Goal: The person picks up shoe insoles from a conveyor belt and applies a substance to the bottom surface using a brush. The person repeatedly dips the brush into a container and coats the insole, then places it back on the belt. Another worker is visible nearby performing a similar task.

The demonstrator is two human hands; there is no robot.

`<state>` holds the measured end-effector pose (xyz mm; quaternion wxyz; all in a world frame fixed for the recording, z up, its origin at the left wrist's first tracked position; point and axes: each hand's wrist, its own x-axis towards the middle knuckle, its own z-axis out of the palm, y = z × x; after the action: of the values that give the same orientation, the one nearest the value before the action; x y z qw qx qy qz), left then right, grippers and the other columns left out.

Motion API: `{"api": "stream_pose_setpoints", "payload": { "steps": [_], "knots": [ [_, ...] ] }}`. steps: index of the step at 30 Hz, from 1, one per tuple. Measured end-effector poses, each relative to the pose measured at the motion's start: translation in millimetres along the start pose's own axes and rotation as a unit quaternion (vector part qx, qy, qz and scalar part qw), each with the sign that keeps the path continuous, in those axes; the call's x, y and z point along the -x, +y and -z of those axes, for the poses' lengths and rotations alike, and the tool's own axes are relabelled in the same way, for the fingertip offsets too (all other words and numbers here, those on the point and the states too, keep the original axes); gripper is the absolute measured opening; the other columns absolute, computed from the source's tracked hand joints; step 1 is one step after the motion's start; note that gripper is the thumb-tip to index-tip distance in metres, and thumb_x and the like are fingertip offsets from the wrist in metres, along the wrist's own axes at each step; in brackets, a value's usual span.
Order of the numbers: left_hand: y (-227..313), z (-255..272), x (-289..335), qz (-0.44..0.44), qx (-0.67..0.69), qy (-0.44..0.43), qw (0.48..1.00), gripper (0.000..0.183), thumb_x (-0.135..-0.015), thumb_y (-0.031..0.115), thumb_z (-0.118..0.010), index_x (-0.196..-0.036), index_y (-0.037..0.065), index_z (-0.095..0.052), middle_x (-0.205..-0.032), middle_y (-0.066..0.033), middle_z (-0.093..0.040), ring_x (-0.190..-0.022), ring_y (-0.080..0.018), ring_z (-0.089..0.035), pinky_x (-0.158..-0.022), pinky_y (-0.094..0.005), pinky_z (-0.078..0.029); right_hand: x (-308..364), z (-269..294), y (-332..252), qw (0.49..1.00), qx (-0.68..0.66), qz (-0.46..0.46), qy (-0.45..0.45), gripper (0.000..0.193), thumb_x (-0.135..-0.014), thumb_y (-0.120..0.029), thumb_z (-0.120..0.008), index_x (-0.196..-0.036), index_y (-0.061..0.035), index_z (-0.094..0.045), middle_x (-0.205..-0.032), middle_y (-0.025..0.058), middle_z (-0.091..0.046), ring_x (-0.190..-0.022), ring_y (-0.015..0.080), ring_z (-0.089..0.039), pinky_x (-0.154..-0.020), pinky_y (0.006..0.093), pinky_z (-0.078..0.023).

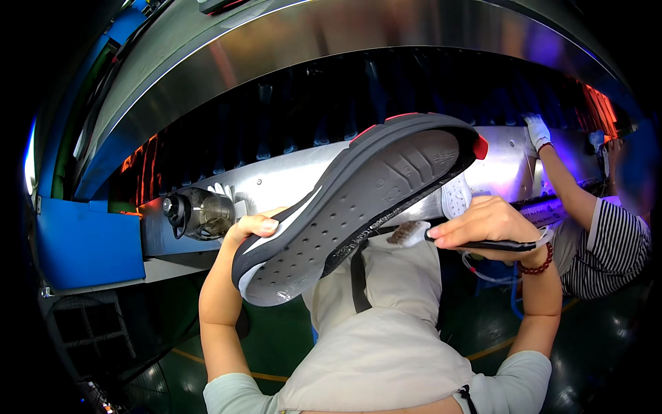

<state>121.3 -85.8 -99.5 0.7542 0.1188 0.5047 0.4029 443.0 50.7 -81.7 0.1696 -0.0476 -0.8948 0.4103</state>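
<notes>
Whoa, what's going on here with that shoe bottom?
A person's left hand is holding up a dark shoe sole. Their right hand holds a brush, with its bristles near the sole's edge; I can't tell if they touch. A see-through bottle is on the metal table. Off to the right, another person's gloved hand reaches over the table.

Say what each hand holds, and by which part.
Left hand: the shoe sole, by its side wall near the lower-left end. Right hand: the brush, by its dark handle.
</notes>
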Motion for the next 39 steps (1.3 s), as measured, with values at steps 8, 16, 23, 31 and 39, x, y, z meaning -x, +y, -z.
{"api": "stream_pose_setpoints", "payload": {
  "steps": [8,16,23,31,39],
  "knots": [
    [-7.1,5.9,-6.7,-0.022,0.046,-0.014,0.999,0.046,-0.072,0.032,-0.051,-0.106,0.001,-0.054,-0.099,-0.0154,-0.058,-0.085,-0.0242,-0.058,-0.076,-0.0327,-0.046,-3.3,15.1,23.6,1.0,0.012,-0.005,0.001,0.015,-0.066,-0.005,-0.065,-0.081,-0.0032,-0.063,-0.089,0.0104,-0.063,-0.076,0.022,-0.062,-0.06,0.025,-0.044],
    [-54.0,3.0,-84.8,-0.048,0.211,-0.071,0.974,0.047,-0.072,0.034,-0.051,-0.106,0.001,-0.053,-0.098,-0.0149,-0.058,-0.085,-0.0244,-0.057,-0.076,-0.0327,-0.046,-48.8,-53.8,17.4,0.951,-0.251,-0.135,0.119,0.018,-0.07,-0.005,-0.065,-0.088,-0.0011,-0.063,-0.082,0.0073,-0.063,-0.072,0.0122,-0.059,-0.067,0.023,-0.048],
    [-62.9,2.4,-89.4,-0.038,0.222,-0.081,0.971,0.047,-0.073,0.035,-0.051,-0.106,0.001,-0.053,-0.098,-0.0145,-0.058,-0.084,-0.0246,-0.057,-0.076,-0.0326,-0.046,-23.0,-50.8,109.7,0.827,-0.121,-0.232,0.497,0.012,-0.076,-0.004,-0.059,-0.087,-0.0007,-0.06,-0.074,0.0021,-0.059,-0.056,0.0053,-0.051,-0.05,0.0168,-0.042],
    [-63.8,7.6,-105.3,-0.034,0.208,-0.044,0.976,0.049,-0.073,0.036,-0.048,-0.107,0.002,-0.053,-0.1,-0.0139,-0.058,-0.086,-0.0258,-0.057,-0.078,-0.033,-0.045,-18.6,-86.4,35.5,0.909,-0.28,-0.242,0.192,0.02,-0.071,-0.009,-0.063,-0.09,-0.0002,-0.062,-0.075,0.0082,-0.062,-0.061,0.0107,-0.057,-0.055,0.0223,-0.046],
    [-10.3,-22.0,-84.1,-0.047,0.045,-0.116,0.991,0.05,-0.078,0.038,-0.044,-0.112,0.002,-0.048,-0.107,-0.0124,-0.055,-0.094,-0.0239,-0.054,-0.084,-0.0317,-0.042,97.3,-17.3,79.0,0.4,-0.578,-0.002,0.711,0.016,-0.086,-0.018,-0.047,-0.098,-0.0079,-0.051,-0.081,0.0037,-0.058,-0.042,0.0039,-0.035,-0.04,0.0186,-0.031]
  ]
}}
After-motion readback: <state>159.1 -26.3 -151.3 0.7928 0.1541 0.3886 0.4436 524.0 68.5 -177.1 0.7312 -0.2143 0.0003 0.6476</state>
